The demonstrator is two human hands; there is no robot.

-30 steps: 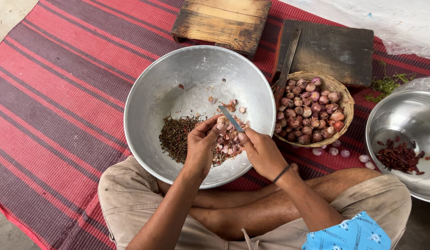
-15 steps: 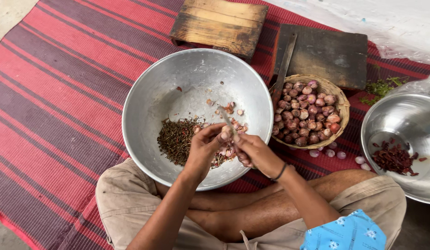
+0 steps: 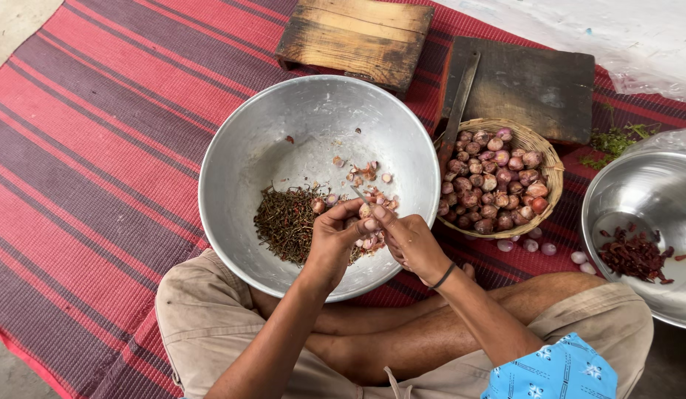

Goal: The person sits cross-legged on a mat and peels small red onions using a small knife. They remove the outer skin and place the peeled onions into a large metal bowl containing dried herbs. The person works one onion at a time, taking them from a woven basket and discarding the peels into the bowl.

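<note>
Over the near side of a big metal bowl [image 3: 261, 140], my left hand [image 3: 335, 240] pinches a small shallot [image 3: 364, 211] between thumb and fingers. My right hand [image 3: 409, 240] grips a small knife [image 3: 359, 193] whose thin blade points up and away, against the shallot. Both hands touch each other. Under them in the bowl lie peeled shallots and pink skins [image 3: 372, 185], beside a dark pile of stems [image 3: 287, 222].
A wicker basket of unpeeled shallots [image 3: 498, 181] stands right of the bowl, with a large knife [image 3: 457, 111] leaning on it. A second metal bowl with dried red chillies [image 3: 638, 255] is far right. Two wooden boards [image 3: 357, 37] lie beyond, on a red striped mat [image 3: 99, 133]. Loose shallots [image 3: 538, 246] lie on the mat.
My hands have drawn slightly toward me and lower over the bowl, still working the shallot with the small knife.
</note>
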